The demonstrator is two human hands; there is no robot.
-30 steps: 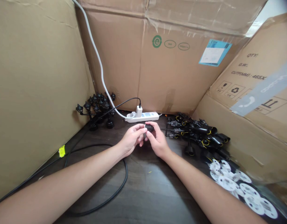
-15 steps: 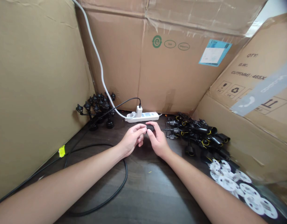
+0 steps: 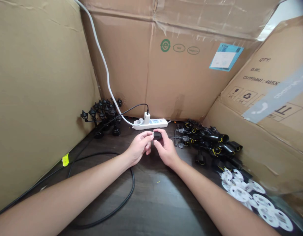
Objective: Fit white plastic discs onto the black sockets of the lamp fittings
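Part: a small black plastic fitting (image 3: 157,135), long axis roughly level, one end pointing toward the left hand
Change: more of its black body shows than a moment ago; the white tip seen earlier is gone from view
Position: between both hands, above the dark counter (image 3: 156,200)
Left hand (image 3: 139,147): fingers pressed together, tips against the fitting's left end
Right hand (image 3: 166,147): pinching the fitting between thumb and fingers

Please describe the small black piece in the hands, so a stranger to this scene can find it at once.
At the foot of the back cardboard box lies a white power strip. Just in front of it, the left hand and right hand pinch a small black plastic part. Unlike the black fittings piled nearby, it is held off the table.
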